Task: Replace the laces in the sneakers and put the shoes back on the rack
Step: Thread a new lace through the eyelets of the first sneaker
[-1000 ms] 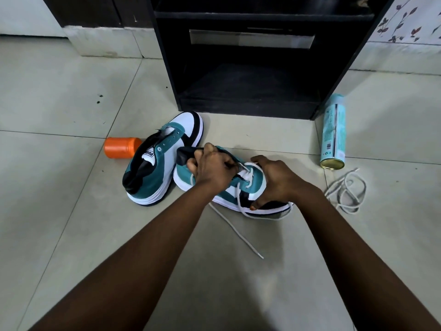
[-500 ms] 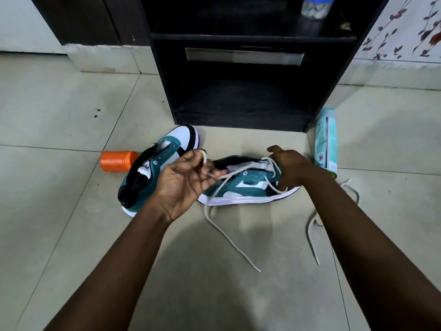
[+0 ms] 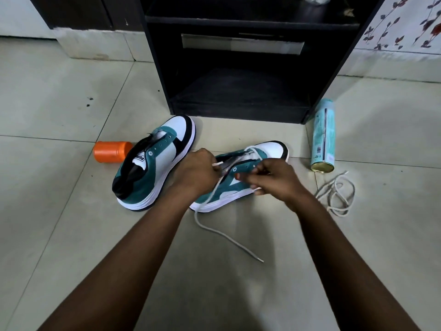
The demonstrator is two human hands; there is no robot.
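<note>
At frame centre, the lace (image 3: 216, 196) is pinched by the left hand (image 3: 198, 174) while the sneaker (image 3: 241, 173) is gripped at its eyelets by the right hand (image 3: 272, 179); the tip should be fed squarely, slack controlled.

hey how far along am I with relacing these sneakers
Done: nothing is fully finished. The loose lace coiled on the floor may be an old one.
In hand: the near sneaker is partly laced; your left hand pinches a lace end, your right hand steadies the eyelet row.
Left: the far sneaker shows bare eyelets, and neither shoe is on the rack.
</note>
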